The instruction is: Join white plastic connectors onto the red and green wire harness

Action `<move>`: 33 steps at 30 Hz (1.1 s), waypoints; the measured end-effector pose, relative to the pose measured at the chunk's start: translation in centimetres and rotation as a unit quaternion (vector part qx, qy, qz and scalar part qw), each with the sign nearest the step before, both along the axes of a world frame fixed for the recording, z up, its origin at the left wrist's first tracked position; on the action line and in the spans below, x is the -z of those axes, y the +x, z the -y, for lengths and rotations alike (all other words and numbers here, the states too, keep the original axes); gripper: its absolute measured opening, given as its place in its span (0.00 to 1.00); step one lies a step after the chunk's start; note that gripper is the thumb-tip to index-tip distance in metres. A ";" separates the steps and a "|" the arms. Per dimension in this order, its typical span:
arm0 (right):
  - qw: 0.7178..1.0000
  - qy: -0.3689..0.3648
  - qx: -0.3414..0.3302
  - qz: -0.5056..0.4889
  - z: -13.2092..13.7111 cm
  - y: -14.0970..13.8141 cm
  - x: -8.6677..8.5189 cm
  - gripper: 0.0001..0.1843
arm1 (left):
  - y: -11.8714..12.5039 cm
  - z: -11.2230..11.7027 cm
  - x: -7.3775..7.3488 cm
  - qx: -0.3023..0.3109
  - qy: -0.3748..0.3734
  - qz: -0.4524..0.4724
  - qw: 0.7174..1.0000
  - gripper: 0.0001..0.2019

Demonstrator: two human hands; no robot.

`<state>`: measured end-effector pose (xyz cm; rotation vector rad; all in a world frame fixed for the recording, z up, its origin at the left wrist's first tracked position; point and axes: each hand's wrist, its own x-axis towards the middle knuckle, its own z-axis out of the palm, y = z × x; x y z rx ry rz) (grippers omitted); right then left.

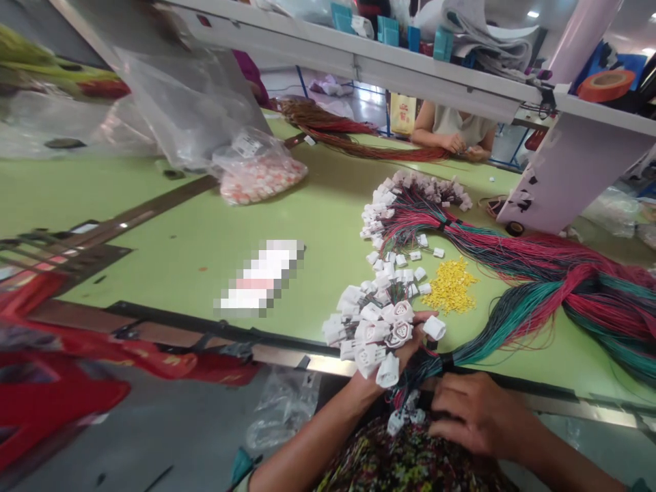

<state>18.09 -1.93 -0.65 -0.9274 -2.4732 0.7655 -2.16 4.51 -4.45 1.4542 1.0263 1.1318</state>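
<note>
My left hand (394, 348) is shut around a thick bunch of white plastic wire connectors (363, 328), which fan out above and beside the fingers. My right hand (476, 413) grips the red and teal wire bundle (492, 342) close to the table's near edge, just below a black tie. Several more connectors (404, 413) dangle under that bundle near my lap. The wires run to the right across the green table (169, 232). A second looped harness (425, 219) with white connectors lies beyond them, next to a pile of small yellow parts (451, 285).
A pixelated patch (261, 277) covers something on the table. A plastic bag of pinkish parts (261, 174) and a red wire bundle (353, 137) lie farther away. A co-worker's hands (454, 143) work beyond an overhead shelf (348, 68). Red cloth (61, 389) hangs at the left.
</note>
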 end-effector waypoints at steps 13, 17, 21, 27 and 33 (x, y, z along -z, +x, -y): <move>0.954 0.083 0.166 -0.235 -4.8 -0.3 -1.7 0.13 | -0.5 0.1 0.0 0.084 0.007 0.029 0.996 0.15; 0.969 0.146 0.081 -0.184 -4.2 0.7 -0.9 0.20 | -1.1 -0.4 -0.9 0.128 0.024 -0.003 0.991 0.10; 0.966 0.167 0.076 -0.181 -3.7 0.8 0.5 0.22 | -1.3 -1.1 -1.9 0.170 0.120 -0.066 0.976 0.08; 0.969 0.181 0.053 -0.162 -3.5 0.7 1.3 0.23 | -1.2 -1.1 -2.3 0.228 0.058 -0.046 0.971 0.07; 0.967 0.114 0.155 -0.169 -4.1 2.2 0.5 0.17 | -0.8 -0.7 -3.4 0.186 0.004 0.003 0.983 0.07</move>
